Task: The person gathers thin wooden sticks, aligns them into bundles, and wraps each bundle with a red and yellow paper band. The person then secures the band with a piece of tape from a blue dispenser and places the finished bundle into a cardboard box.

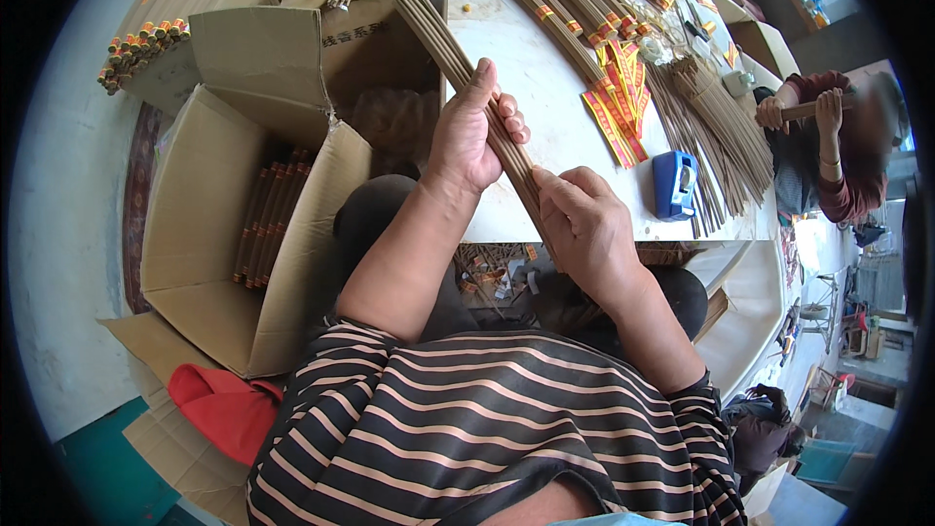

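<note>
A bundle of long brown incense sticks (438, 37) slants across the near left edge of the white table, with both of my hands closed on it. My left hand (472, 131) wraps the middle of the bundle, thumb lying along the top. Lower down, my right hand (589, 224) pinches the near end, which its fingers partly hide. Just beyond on the table lie red and yellow paper labels (618, 102), a blue tape dispenser (674, 185) and a large pile of loose incense sticks (721, 127). Banded incense bundles (534, 0) lie farther back.
Left of me stands an open cardboard box (200, 234) with banded bundles inside. More bundles (161, 15) are stacked at the far left. A red cloth (224, 409) hangs by the box. At right, another person (838, 136) holds a brown bundle. Scraps (497, 278) lie under the table.
</note>
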Demonstrator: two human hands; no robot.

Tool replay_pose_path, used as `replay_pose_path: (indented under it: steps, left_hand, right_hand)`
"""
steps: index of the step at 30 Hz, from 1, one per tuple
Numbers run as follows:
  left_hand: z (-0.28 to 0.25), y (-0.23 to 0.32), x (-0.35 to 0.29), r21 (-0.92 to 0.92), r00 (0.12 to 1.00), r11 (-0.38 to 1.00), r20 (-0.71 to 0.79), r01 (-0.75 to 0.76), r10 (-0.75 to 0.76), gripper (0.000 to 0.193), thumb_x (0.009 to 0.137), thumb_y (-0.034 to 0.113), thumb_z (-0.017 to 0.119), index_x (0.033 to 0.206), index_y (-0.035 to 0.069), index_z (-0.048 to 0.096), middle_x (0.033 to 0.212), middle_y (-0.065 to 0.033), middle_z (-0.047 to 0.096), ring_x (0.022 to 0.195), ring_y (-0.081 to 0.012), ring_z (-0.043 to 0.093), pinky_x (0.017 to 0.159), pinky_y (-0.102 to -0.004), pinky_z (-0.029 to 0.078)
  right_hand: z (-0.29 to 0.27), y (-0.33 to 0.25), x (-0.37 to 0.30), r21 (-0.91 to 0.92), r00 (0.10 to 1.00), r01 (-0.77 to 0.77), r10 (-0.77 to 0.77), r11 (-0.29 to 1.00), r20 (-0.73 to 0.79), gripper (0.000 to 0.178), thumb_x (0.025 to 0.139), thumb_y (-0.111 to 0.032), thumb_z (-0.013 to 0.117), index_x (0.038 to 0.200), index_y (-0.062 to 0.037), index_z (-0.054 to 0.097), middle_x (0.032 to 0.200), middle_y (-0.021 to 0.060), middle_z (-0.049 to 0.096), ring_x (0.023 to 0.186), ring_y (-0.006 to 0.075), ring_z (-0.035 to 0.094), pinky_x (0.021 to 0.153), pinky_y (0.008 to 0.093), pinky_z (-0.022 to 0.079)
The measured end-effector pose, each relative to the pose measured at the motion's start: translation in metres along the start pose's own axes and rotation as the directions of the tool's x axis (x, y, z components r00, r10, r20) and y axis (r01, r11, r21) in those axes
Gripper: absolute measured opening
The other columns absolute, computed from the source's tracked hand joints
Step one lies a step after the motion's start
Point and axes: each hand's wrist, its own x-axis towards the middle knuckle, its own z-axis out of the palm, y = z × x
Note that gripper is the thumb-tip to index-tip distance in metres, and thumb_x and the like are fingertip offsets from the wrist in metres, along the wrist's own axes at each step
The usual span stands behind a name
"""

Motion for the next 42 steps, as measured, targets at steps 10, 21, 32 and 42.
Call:
replay_pose_path:
  steps: [10, 21, 32, 42]
  left_hand:
    - [0.002, -0.005, 0.003, 0.014, 0.999, 0.999, 0.033, 0.04, -0.04, 0.032, 0.083, 0.04, 0.061, 0.07, 0.013, 0.048, 0.058, 0.0008, 0.047, 0.048, -0.0105, 0.045, 0.046, -0.0235, 0.04]
    - [0.012, 0.0, -0.005, 0.146, 0.996, 0.988, 0.078, -0.057, 0.046, 0.026, 0.085, 0.022, 0.061, 0.067, 0.013, 0.046, 0.055, 0.0023, 0.043, 0.044, -0.008, 0.04, 0.041, -0.0233, 0.036]
    - [0.072, 0.002, 0.0, 0.611, 0.844, 0.589, 0.451, -0.528, 0.289, 0.018, 0.08, 0.002, 0.062, 0.069, 0.009, 0.049, 0.055, -0.0007, 0.05, 0.045, -0.0086, 0.049, 0.043, -0.0224, 0.043]
    - [0.077, -0.028, -0.011, 0.681, 0.902, 0.592, 0.352, -0.431, 0.252, 0.021, 0.084, 0.003, 0.057, 0.069, 0.008, 0.044, 0.052, 0.0001, 0.046, 0.042, -0.0082, 0.046, 0.04, -0.0216, 0.039]
  right_hand:
    - [0.001, 0.009, -0.004, 0.075, 1.0, -0.005, 0.008, 0.997, -0.03, 0.028, 0.072, -0.002, 0.063, 0.099, -0.0034, 0.063, 0.076, 0.0108, 0.057, 0.07, 0.0271, 0.058, 0.061, 0.0336, 0.049]
    - [0.015, 0.019, -0.01, 0.28, 0.987, -0.155, 0.161, 0.947, 0.0, 0.044, 0.078, -0.019, 0.068, 0.115, 0.0001, 0.052, 0.099, 0.0182, 0.057, 0.091, 0.0296, 0.057, 0.079, 0.0353, 0.047]
    - [-0.007, 0.046, -0.028, 0.562, 0.896, -0.359, 0.443, 0.746, -0.016, 0.034, 0.084, -0.012, 0.062, 0.114, 0.0021, 0.053, 0.102, 0.0135, 0.058, 0.097, 0.019, 0.056, 0.086, 0.03, 0.045]
    - [-0.01, 0.05, -0.027, 0.424, 0.983, -0.082, 0.144, 0.902, -0.114, 0.052, 0.075, -0.019, 0.07, 0.119, -0.0008, 0.048, 0.109, 0.0158, 0.056, 0.103, 0.0249, 0.054, 0.09, 0.0319, 0.042]
